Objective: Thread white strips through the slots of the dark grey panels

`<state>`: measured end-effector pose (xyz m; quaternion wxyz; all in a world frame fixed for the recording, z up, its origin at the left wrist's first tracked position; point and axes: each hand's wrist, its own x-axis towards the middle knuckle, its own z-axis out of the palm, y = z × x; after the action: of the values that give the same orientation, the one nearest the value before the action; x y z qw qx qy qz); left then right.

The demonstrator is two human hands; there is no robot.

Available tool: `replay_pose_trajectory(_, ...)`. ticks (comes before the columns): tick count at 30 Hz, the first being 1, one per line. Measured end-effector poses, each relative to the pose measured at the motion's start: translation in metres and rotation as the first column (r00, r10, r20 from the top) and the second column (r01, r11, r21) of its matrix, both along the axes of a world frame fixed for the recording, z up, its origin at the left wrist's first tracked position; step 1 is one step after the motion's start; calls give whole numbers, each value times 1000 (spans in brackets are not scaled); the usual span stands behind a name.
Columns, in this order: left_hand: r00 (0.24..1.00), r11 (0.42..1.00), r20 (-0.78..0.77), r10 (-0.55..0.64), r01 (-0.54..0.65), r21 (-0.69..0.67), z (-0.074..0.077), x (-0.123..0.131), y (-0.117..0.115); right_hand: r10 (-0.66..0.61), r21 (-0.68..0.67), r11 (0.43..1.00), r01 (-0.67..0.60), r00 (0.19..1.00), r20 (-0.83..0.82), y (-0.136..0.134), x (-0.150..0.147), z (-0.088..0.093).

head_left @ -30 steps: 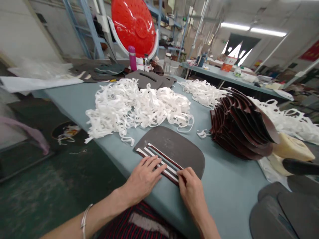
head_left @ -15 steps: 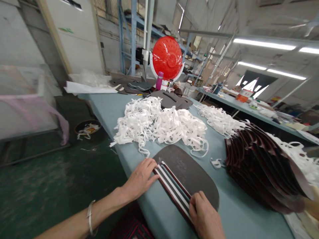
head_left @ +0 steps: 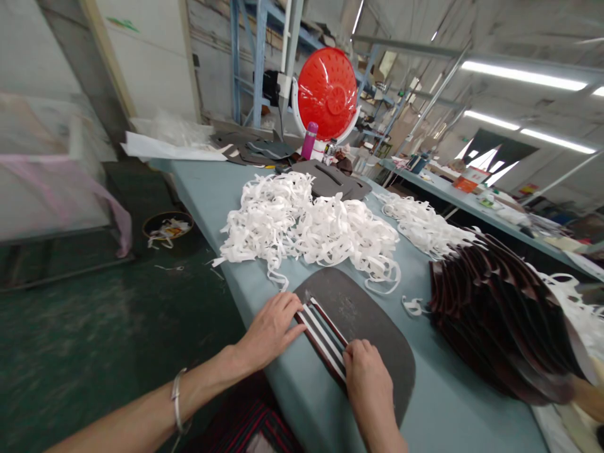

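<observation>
A dark grey rounded panel (head_left: 382,327) lies flat on the blue-green table (head_left: 453,384). Along its near side runs a dark brown strip piece with white bands (head_left: 323,336) and a long slot. My left hand (head_left: 271,327) rests at the far end of the bands, thumb apart from the other fingers, pressing on the piece. Over the near part of the bands is my right hand (head_left: 370,384), its fingers curled together; what they pinch is hidden beneath them.
Piles of white ribbon (head_left: 349,233) lie beyond the panel. A fanned stack of dark brown pieces (head_left: 495,321) stands at the right. Farther back are grey panels (head_left: 325,179), a purple bottle (head_left: 309,141) and a red round fan (head_left: 327,94). A basket (head_left: 167,226) sits on the floor.
My right hand has moved up along the bands toward my left hand. My left hand stays at the far end. The view has shifted slightly.
</observation>
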<state>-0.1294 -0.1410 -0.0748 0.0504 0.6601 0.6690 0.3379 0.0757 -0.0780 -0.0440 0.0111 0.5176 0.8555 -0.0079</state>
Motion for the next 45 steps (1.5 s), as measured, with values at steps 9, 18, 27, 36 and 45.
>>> replay_pose_trajectory(9, 998, 998, -11, -56, 57, 24, 3, -1, -2, 43, -24, 999, -41, 996, 81, 0, -2, 11)
replay_pose_trajectory(18, 999, 999, 16, -46, 46, 4, 1, -1, 0, 19, -74, 997, -29, 990, -139, 0, -12, -3)
replay_pose_trajectory(27, 995, 999, -82, -52, 51, -11, -2, 2, 1, 218, 137, 973, -188, 942, -255, -5, -76, -19)
replay_pose_trajectory(36, 959, 994, -260, -109, 105, -27, 0, 6, 5, 327, 375, 877, -300, 945, -10, -33, -20, -33)
replay_pose_trajectory(45, 935, 993, -336, -112, 118, -1, -3, 8, 5, 366, 292, 904, -312, 919, -150, -59, 92, -35)
